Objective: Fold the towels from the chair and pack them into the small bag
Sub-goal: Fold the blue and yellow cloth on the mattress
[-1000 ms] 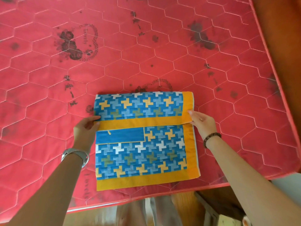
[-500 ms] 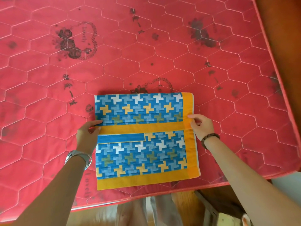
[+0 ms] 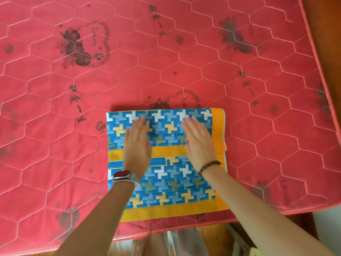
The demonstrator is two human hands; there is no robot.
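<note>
Towel: we see one blue towel (image 3: 175, 183) with a white, yellow and green pinwheel print and orange borders. It lies flat near the front edge of the mattress (image 3: 166, 52), just right of the middle.
Fold: the far part is turned over onto the near part. Its orange hem (image 3: 169, 150) runs straight across the middle, and the layers line up closely along the right side.
Left hand: our left hand (image 3: 137, 146) lies palm down on the left half of the folded flap, with the heel over the orange hem and the fingers pointing away from us.
Right hand: our right hand (image 3: 200, 143) lies palm down on the right half in the same way, well apart from the left.
Grip: both hands are flat with straight fingers, slightly spread, and rest on the cloth. Neither hand pinches or curls round anything. The fingertips are a little blurred.
Mattress: it is red, quilted in hexagons, with dark printed roses and wreaths.
Wrists: there is a watch (image 3: 123, 177) on the left, a dark bead bracelet (image 3: 210, 166) on the right, and a ring (image 3: 196, 134) on a right finger.
Right edge: brown wood (image 3: 324, 24) shows beside the mattress.
</note>
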